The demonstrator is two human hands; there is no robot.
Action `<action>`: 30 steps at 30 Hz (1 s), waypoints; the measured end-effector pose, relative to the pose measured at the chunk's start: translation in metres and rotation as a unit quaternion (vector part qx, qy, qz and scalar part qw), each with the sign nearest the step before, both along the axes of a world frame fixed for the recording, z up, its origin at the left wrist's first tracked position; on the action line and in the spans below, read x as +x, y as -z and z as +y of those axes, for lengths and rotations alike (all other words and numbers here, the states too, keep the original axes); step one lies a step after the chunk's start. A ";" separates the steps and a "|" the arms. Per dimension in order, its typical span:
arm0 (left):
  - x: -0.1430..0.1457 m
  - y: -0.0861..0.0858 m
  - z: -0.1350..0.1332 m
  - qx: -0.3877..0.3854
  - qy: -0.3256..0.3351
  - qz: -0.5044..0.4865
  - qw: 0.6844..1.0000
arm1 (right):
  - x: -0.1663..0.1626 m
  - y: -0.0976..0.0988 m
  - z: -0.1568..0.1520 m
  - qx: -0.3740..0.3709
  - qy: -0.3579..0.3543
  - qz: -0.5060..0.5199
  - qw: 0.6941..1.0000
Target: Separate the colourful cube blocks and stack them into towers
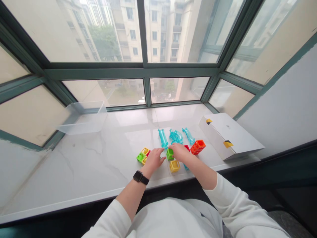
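My left hand lies on the white marble sill with its fingers stretched toward a green cube block, beside a cluster of green, yellow and red cubes. My right hand is curled over the green cube block and grips it. A yellow cube sits just in front of both hands. An orange lattice block lies right of my right hand. Several clear turquoise track pieces lie beyond the hands.
A clear plastic bin stands at the back left of the sill. A white cardboard box with yellow tape lies at the right. Window frames enclose the sill's far side.
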State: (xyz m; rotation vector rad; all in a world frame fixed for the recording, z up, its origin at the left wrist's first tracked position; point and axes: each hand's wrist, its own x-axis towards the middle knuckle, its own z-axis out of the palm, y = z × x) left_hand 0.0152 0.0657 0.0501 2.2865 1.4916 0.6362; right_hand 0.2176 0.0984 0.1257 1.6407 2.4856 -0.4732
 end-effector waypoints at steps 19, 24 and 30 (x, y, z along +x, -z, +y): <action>-0.065 0.052 -0.037 0.063 -0.205 -0.058 0.975 | 0.001 -0.025 -0.015 0.044 0.015 0.128 0.991; -0.067 0.054 -0.037 0.053 -0.192 -0.079 0.977 | -0.047 -0.008 -0.056 0.088 -0.030 0.246 0.965; -0.079 0.059 -0.037 0.033 -0.159 -0.149 0.975 | -0.116 0.065 -0.086 0.088 -0.013 0.182 0.979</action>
